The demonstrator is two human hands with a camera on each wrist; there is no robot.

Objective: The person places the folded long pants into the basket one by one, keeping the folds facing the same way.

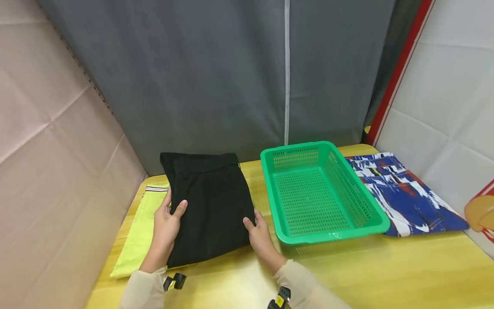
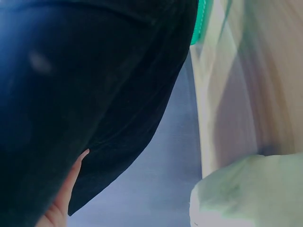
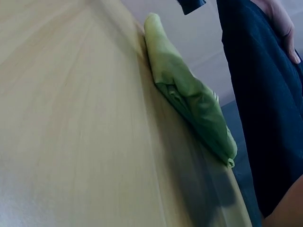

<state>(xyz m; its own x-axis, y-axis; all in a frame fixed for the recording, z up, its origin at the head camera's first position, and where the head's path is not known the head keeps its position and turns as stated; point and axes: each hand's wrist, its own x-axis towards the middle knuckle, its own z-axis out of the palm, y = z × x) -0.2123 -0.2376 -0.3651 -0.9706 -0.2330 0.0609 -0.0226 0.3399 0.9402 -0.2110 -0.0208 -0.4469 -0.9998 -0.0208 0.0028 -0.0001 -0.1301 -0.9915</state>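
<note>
Folded black pants, with the waistband at the far end, are held up off the table between both hands. My left hand grips their left edge, thumb on top and fingers behind. The right hand pinches the lower right edge the same way. Beneath and to the left lies a folded yellow-green garment with a striped trim, partly hidden by the pants. In the right wrist view a gap shows between the black pants and the yellow-green garment. Black cloth fills much of the left wrist view.
A green perforated basket with nothing in it stands right of the pants on the wooden table. Beyond it lies a folded blue, white and red patterned garment. A grey curtain hangs behind, with pale walls at both sides.
</note>
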